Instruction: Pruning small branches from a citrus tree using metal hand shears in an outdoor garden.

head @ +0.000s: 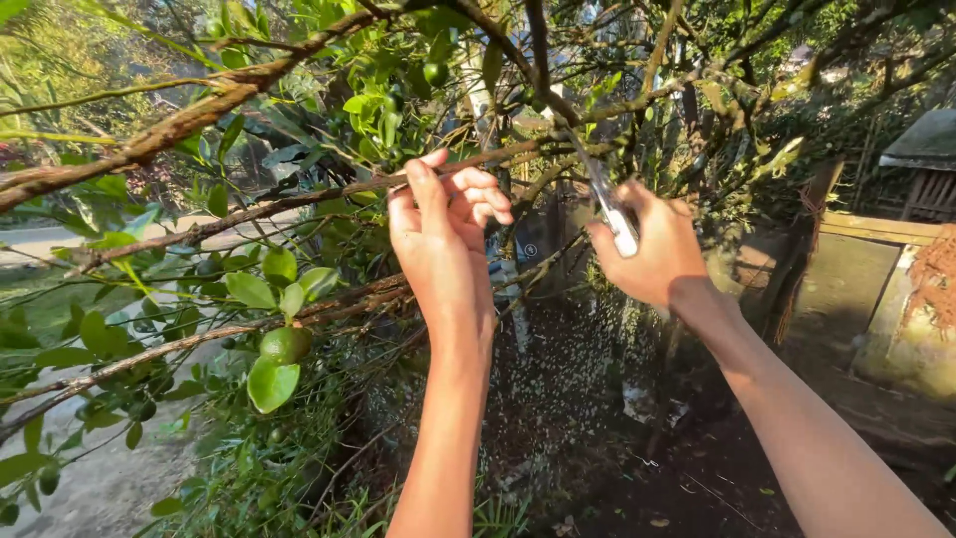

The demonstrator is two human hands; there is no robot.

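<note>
Left hand (441, 234): fingers gripping a thin branch (299, 202) — clamped on it.
Right hand (652, 249): closing around pruning shears (607, 204) — blades nearing the branch.
Nearby: green fruit (285, 345) hanging.

A thin brown twig (339, 191) slants from nine o'clock up toward two; silver-bladed pruning shears (609, 204) stand upright at its three o'clock end.

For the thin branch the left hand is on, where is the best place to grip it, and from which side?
Judging by its pose, grip the thin branch on its bare stretch just left of where the left hand pinches it now, coming from below. It runs nearly level overhead, so fingers can wrap it from underneath, well away from the shears in the right hand.
</note>
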